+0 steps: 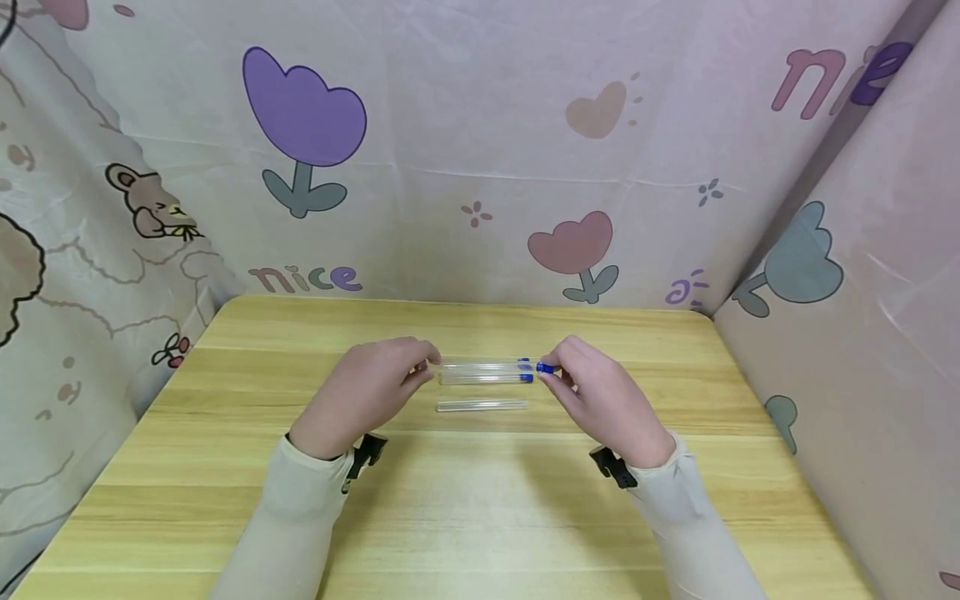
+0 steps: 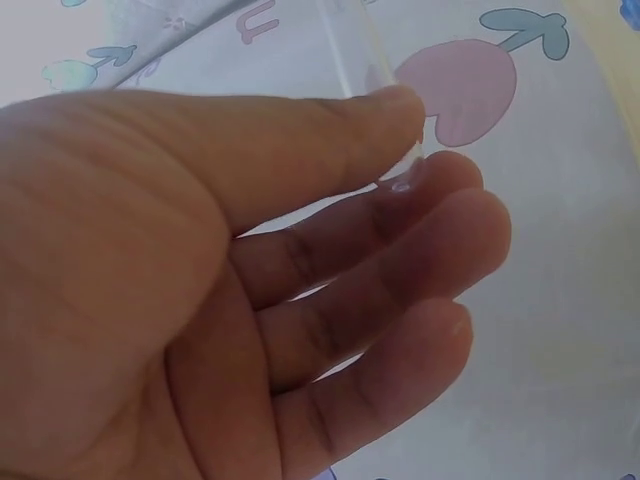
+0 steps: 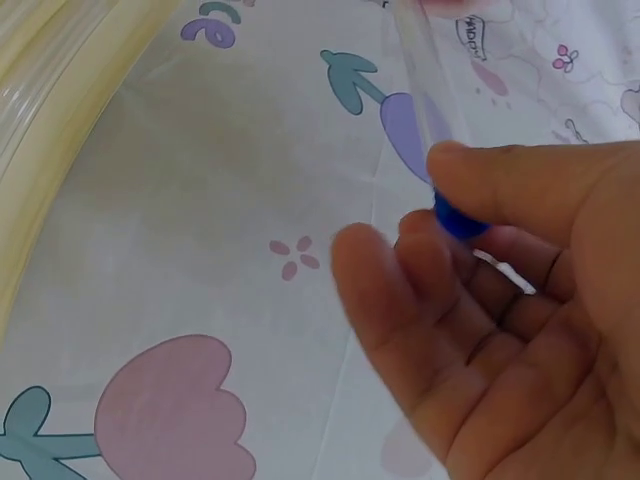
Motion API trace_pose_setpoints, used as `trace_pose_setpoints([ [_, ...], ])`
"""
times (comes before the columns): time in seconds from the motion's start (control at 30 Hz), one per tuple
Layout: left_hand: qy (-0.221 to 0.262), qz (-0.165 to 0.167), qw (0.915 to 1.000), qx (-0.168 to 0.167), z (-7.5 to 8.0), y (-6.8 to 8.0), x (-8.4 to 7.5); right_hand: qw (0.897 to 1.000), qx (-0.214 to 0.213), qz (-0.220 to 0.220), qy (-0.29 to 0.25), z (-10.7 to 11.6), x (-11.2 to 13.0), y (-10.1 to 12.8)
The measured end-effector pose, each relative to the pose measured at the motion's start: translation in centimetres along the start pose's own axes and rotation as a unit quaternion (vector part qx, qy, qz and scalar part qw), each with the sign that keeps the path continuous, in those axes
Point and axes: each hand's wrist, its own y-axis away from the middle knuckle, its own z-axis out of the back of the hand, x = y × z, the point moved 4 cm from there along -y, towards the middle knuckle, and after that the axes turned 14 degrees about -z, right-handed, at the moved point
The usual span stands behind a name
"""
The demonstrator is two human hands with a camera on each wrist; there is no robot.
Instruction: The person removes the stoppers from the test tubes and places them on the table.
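A clear test tube [image 3: 425,80] is held level between both hands above the table. My left hand [image 1: 372,383] pinches its far left end between thumb and index finger; the tube [image 2: 350,45] slants up from those fingertips in the left wrist view. At the other end, my right hand [image 1: 603,398] pinches the blue cap [image 3: 458,217] with thumb and fingers. Whether the cap is fully seated cannot be told. Beneath and beside the held tube lie blue-capped tubes [image 1: 487,379], partly overlapping it in the head view. Nearer the person lies a tube [image 1: 482,406] with no cap visible.
The light wooden table [image 1: 480,517] carries the tubes near its back half. Behind it hangs a patterned cloth [image 1: 450,108], with more cloth [image 1: 885,333] along the right side and the left.
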Motion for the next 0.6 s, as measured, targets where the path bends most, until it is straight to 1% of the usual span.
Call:
trace_pose_setpoints([
  [0.13, -0.004, 0.001, 1.0000, 0.001, -0.07, 0.01, 0.09, 1.000, 0.003, 0.025, -0.002, -0.09, -0.06, -0.01],
  [0.3, -0.003, 0.003, 1.0000, 0.005, -0.21, -0.01, 0.15, 0.999, 0.002, 0.043, 0.014, -0.08, -0.10, 0.10],
  [0.47, 0.005, 0.008, 0.9999, 0.012, -0.32, 0.04, 0.32, 0.998, 0.007, 0.056, 0.021, -0.03, -0.09, 0.07],
  [0.6, 0.007, 0.012, 0.9998, 0.016, -0.30, 0.13, 0.48, 0.998, 0.020, 0.056, 0.017, 0.00, -0.02, 0.05],
])
